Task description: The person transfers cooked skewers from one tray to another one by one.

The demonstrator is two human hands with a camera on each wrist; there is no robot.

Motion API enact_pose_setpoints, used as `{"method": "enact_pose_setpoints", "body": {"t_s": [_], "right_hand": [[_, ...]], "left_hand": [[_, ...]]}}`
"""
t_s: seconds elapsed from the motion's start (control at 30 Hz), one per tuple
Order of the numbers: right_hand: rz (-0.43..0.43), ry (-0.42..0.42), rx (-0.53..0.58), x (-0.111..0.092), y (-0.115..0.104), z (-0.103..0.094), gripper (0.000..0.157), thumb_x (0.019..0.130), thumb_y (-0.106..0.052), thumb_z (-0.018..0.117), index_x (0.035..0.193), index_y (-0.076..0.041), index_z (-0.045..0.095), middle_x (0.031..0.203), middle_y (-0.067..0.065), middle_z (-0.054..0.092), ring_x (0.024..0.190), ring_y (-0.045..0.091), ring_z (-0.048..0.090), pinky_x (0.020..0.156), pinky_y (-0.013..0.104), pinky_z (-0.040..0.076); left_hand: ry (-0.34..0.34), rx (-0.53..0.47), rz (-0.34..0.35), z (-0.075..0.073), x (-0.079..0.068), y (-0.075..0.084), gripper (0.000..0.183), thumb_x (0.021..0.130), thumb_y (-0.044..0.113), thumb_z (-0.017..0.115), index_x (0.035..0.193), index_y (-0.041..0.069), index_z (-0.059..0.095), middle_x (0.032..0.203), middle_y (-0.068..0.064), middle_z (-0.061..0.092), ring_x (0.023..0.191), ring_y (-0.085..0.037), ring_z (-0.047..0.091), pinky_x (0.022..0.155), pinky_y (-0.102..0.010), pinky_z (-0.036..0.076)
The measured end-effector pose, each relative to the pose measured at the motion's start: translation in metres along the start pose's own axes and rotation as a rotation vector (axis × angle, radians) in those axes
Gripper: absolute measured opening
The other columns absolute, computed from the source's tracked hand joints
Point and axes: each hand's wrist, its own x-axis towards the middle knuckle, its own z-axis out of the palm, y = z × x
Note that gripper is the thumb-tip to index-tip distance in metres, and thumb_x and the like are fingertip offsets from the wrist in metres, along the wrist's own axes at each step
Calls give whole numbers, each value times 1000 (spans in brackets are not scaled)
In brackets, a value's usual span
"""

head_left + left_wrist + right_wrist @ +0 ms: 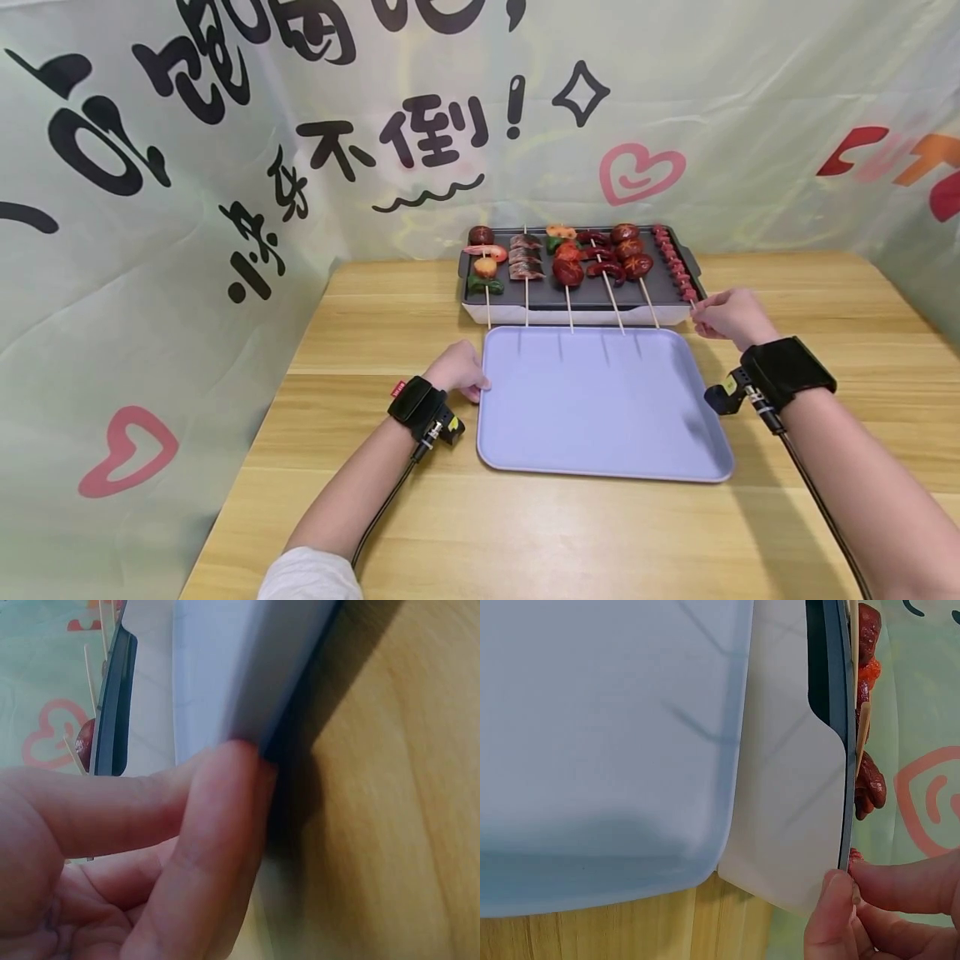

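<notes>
My left hand (459, 368) pinches the left rim of the lavender tray (600, 408) between thumb and fingers; the left wrist view shows the fingertips at the tray's edge (259, 682). At the grill's front right corner, my right hand (731, 317) pinches the stick end of a skewer of small red meat pieces (675, 265). That skewer lies along the right side of the dark grill plate (517, 296). In the right wrist view, thumb and forefinger (900, 889) meet beside the grill's edge, and most of the skewer is hidden.
More skewers lie across the plate, among them mushrooms (628, 242), sliced fish-like pieces (526, 257) and a shrimp (491, 252). Their sticks overhang the white grill base (525, 315), just behind the tray. A printed cloth (450, 83) hangs behind and left of the wooden table (570, 542).
</notes>
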Motion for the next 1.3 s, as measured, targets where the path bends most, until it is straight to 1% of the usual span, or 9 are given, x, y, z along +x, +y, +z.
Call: {"method": "enact_pose_setpoints", "body": {"t_s": [0.2, 0.4, 0.67, 0.87, 1.0, 1.17, 1.3], "right_hand": [[16, -5, 7, 0, -1, 0, 30, 90, -4, 48, 110, 19, 46, 72, -5, 56, 63, 1, 56, 66, 23, 57], [29, -12, 42, 0, 0, -1, 31, 91, -5, 50, 111, 19, 45, 71, -9, 55, 64, 1, 57, 67, 21, 56], [15, -20, 74, -1, 0, 0, 35, 92, -5, 49, 114, 20, 42, 71, -11, 55, 66, 0, 57, 66, 17, 55], [12, -18, 52, 0, 0, 0, 35, 92, -6, 49, 114, 20, 43, 71, -12, 54, 67, 0, 56, 66, 18, 54], [15, -22, 56, 0, 0, 0, 36, 93, -8, 49, 114, 20, 43, 72, -11, 55, 67, 0, 57, 66, 17, 54], [29, -38, 37, -2, -2, -1, 38, 94, -10, 47, 117, 19, 42, 77, -8, 55, 69, -2, 56, 72, 20, 54], [29, -62, 22, -5, -4, -2, 39, 95, -10, 46, 120, 19, 40, 81, -7, 55, 69, -3, 55, 74, 20, 54]], "left_hand": [[-5, -2, -3, 0, 0, 0, 17, 76, -7, 68, 62, -5, 58, 50, -8, 54, 39, -12, 55, 47, -23, 55], [-7, 2, -4, 0, -1, 1, 15, 76, -6, 68, 64, -6, 60, 51, -8, 55, 40, -13, 56, 48, -23, 55], [-3, -1, 0, 0, -2, 0, 14, 75, -6, 68, 64, -6, 60, 51, -8, 56, 41, -14, 57, 48, -23, 55], [-4, -7, -2, 0, -2, 0, 15, 75, -7, 68, 63, -6, 59, 51, -8, 55, 41, -14, 57, 48, -23, 55], [3, -6, 2, 0, -1, -1, 13, 75, -7, 68, 65, -6, 60, 52, -8, 55, 41, -13, 57, 48, -22, 55], [4, -12, 2, 0, -1, -1, 11, 75, -7, 68, 67, -8, 61, 52, -9, 56, 41, -13, 56, 48, -23, 55], [3, -11, 0, -1, -1, -1, 12, 75, -7, 68, 66, -7, 60, 52, -9, 55, 41, -13, 56, 48, -23, 55]]}}
